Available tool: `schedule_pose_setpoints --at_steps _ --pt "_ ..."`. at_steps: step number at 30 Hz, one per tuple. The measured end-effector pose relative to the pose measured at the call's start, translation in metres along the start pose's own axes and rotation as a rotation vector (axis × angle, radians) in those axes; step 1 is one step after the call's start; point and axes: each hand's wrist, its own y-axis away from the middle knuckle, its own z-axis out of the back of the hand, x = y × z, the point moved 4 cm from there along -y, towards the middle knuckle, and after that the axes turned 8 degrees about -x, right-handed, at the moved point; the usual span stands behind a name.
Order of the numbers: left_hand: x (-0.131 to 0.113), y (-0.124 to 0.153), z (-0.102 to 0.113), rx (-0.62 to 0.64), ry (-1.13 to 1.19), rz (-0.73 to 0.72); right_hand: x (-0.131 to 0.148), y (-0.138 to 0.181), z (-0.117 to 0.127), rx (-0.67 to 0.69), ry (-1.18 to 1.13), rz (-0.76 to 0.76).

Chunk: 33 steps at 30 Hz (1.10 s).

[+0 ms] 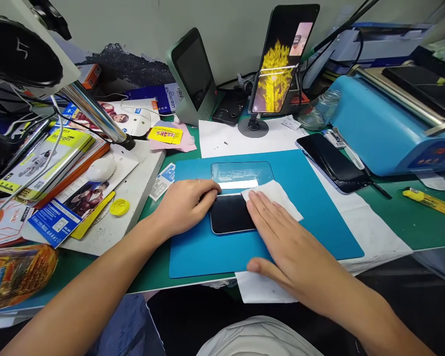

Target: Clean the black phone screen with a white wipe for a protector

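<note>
A smartphone (232, 215) with a dark screen lies flat on a blue mat (203, 257). My left hand (183, 205) has its fingers curled in, with thumb and forefinger at the phone's upper left corner, steadying it. Over the phone's right end lies a white wipe (282, 198). My right hand (282, 237) presses the wipe down with flat, stretched fingers, its thumb out to the side. Just behind the phone is a clear screen-shaped sheet (243, 172) with a white strip along its near edge.
A lit phone stands on a round stand (252, 127) at the back. To the right are another phone (332, 160), a blue machine (378, 123), a glass jar (321, 111) and a yellow cutter (432, 201). Boxes (48, 158) and a lamp pole (96, 113) crowd the left.
</note>
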Motion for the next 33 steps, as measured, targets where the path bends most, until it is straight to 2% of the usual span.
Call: schedule_pose_setpoints --at_steps 6,10,13,17,23,25,31,33 --pt "-0.001 -0.001 0.000 -0.006 0.000 -0.021 0.012 0.028 0.021 0.036 -0.096 -0.001" --pt "0.000 0.000 0.000 -0.005 0.004 -0.021 0.000 0.013 0.010 0.013 0.006 -0.011" --pt "0.000 0.000 0.001 -0.005 0.000 -0.020 -0.012 -0.007 -0.002 0.053 0.070 -0.035" --pt "0.000 0.000 0.001 -0.006 -0.006 -0.016 -0.017 -0.016 -0.004 0.072 0.091 -0.069" --pt "-0.001 0.000 0.001 0.005 -0.004 -0.019 0.003 0.027 0.006 -0.006 0.118 -0.016" --pt "-0.001 -0.001 0.001 0.000 -0.001 -0.025 0.006 0.033 0.009 -0.011 0.127 -0.009" --pt "0.001 0.001 0.000 -0.015 0.004 -0.026 -0.005 -0.004 0.002 0.019 0.190 -0.033" --pt "0.001 0.001 0.000 -0.014 0.010 -0.026 -0.004 -0.007 0.002 0.006 0.206 -0.035"
